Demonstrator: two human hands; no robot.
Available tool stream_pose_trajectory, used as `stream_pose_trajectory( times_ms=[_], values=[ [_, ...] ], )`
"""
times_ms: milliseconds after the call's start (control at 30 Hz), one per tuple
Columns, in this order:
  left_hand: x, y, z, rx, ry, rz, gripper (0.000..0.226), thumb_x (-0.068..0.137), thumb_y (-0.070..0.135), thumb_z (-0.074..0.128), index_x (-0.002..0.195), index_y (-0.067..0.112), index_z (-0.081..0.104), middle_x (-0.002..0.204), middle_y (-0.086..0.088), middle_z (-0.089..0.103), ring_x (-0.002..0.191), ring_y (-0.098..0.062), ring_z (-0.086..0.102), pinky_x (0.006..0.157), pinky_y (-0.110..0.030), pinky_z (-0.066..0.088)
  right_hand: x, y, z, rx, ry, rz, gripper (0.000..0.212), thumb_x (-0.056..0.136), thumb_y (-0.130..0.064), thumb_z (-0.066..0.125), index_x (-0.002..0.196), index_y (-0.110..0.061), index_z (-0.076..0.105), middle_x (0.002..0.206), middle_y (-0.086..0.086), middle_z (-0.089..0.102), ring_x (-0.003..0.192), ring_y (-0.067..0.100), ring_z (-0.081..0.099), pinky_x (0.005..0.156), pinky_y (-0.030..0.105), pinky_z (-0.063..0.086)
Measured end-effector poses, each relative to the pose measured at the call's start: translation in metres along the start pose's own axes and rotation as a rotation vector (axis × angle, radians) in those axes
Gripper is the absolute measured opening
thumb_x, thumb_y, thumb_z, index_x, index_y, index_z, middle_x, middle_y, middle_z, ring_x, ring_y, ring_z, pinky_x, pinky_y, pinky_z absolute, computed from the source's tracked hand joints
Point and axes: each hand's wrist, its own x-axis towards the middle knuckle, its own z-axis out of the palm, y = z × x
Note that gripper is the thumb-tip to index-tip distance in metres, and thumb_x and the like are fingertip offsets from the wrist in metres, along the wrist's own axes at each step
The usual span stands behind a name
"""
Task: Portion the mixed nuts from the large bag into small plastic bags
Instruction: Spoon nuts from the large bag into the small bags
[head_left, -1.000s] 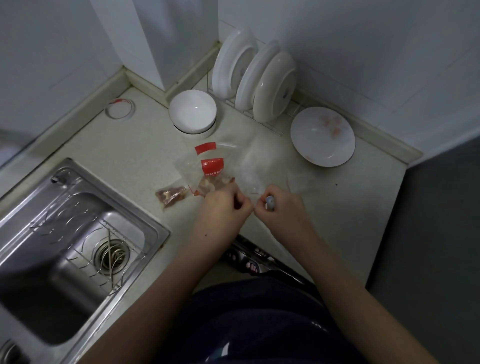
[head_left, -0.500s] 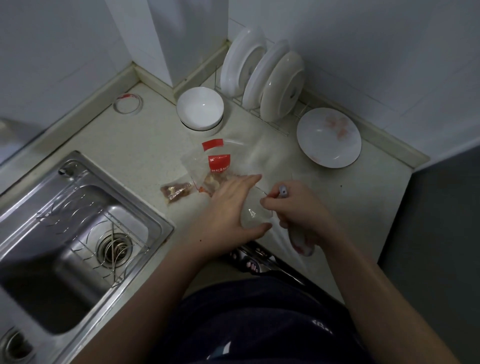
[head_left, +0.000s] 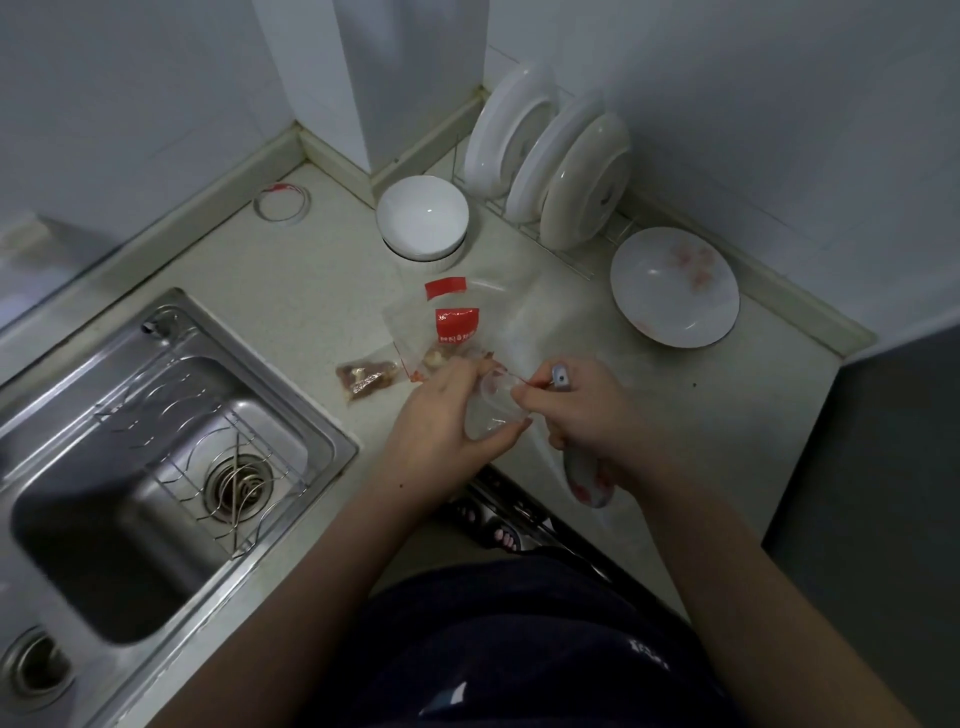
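Large bag (head_left: 457, 332), clear, red label, nuts inside: flat mid-counter. Left hand (head_left: 447, 415) curls round empty small bag (head_left: 491, 413) near the counter's front edge; right hand (head_left: 587, 410) pinches its rim and grips spoon (head_left: 589, 480). Filled small bag (head_left: 366, 379): beside sink (head_left: 291, 374).

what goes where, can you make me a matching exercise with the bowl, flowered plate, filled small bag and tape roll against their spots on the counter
Things:
1 bowl
2 flowered plate
3 filled small bag
4 tape roll

Places:
a between sink and large bag
b right of the upright plates
c by the left wall
d just left of the upright plates

Pairs: 1-d, 2-b, 3-a, 4-c
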Motion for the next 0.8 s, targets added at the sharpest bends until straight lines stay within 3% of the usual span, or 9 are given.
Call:
stream_pose_trajectory(
  times_ms=[167,300,400,467,567,633,700,800],
  values=[
    [-0.004,-0.005,-0.005,0.057,0.026,0.012,0.048,0.081,0.049,0.065,0.117,0.018,0.060,0.109,0.006,0.055,0.095,-0.007,0.052,0.078,-0.022,0.046,0.003,-0.009,0.001,-0.092,0.001,-0.028,0.019,0.080,-0.010,0.066,0.070,0.004,0.057,0.047,0.002,0.042,0.042,0.015,0.043,0.044,0.026,0.034],
    [-0.005,-0.009,-0.005,0.009,0.018,0.000,0.070,0.076,0.052,0.070,0.133,0.019,0.047,0.128,0.004,0.050,0.115,-0.005,0.046,0.095,-0.018,0.039,0.006,-0.016,0.008,-0.105,-0.075,-0.025,0.020,0.080,-0.003,0.062,0.067,0.008,0.052,0.053,0.012,0.038,0.044,0.018,0.039,0.042,0.025,0.031],
    [-0.009,-0.010,-0.005,-0.007,0.069,-0.033,0.069,0.076,0.054,0.069,0.133,0.032,0.037,0.121,0.019,0.046,0.108,0.011,0.041,0.089,0.000,0.031,0.011,-0.016,0.014,-0.105,-0.091,-0.012,0.014,0.080,-0.001,0.062,0.067,-0.001,0.054,0.049,0.008,0.039,0.042,0.018,0.039,0.044,0.026,0.031],
    [-0.012,-0.010,-0.006,0.004,0.093,-0.054,0.067,0.077,0.057,0.064,0.133,0.033,0.036,0.119,0.022,0.045,0.106,0.013,0.040,0.085,0.004,0.031,0.014,-0.014,0.015,-0.086,-0.110,-0.002,0.019,0.080,-0.006,0.065,0.065,-0.009,0.053,0.045,0.001,0.041,0.041,0.016,0.040,0.045,0.027,0.032],
    [-0.013,-0.016,-0.007,-0.025,0.104,-0.094,0.064,0.078,0.060,0.060,0.131,0.029,0.042,0.121,0.018,0.053,0.105,0.007,0.050,0.085,-0.006,0.037,0.017,-0.012,0.015,-0.023,-0.165,-0.004,0.026,0.082,-0.033,0.071,0.067,-0.018,0.056,0.044,-0.009,0.044,0.041,0.010,0.041,0.044,0.023,0.036],
    [-0.014,-0.021,-0.008,-0.057,0.117,-0.131,0.062,0.078,0.061,0.061,0.129,0.030,0.046,0.118,0.018,0.056,0.104,0.003,0.054,0.085,-0.010,0.039,0.020,-0.011,0.011,0.061,-0.148,0.017,0.026,0.089,-0.042,0.062,0.079,-0.017,0.059,0.047,-0.013,0.044,0.044,0.006,0.042,0.049,0.026,0.041],
    [-0.015,-0.025,-0.010,-0.080,0.137,-0.170,0.062,0.076,0.062,0.062,0.127,0.030,0.047,0.117,0.017,0.058,0.105,0.002,0.056,0.085,-0.012,0.041,0.027,-0.014,0.003,0.215,-0.085,0.058,0.033,0.098,-0.039,0.046,0.083,-0.012,0.057,0.051,-0.009,0.043,0.048,0.006,0.044,0.060,0.030,0.045],
    [-0.016,-0.030,-0.013,-0.131,0.190,-0.217,0.059,0.075,0.059,0.066,0.123,0.029,0.051,0.114,0.018,0.061,0.106,0.000,0.059,0.088,-0.018,0.046,0.035,-0.031,-0.009,0.339,0.015,-0.021,0.045,0.103,-0.032,0.035,0.068,-0.016,0.058,0.059,0.000,0.055,0.061,0.012,0.058,0.081,0.037,0.048]
  ],
)
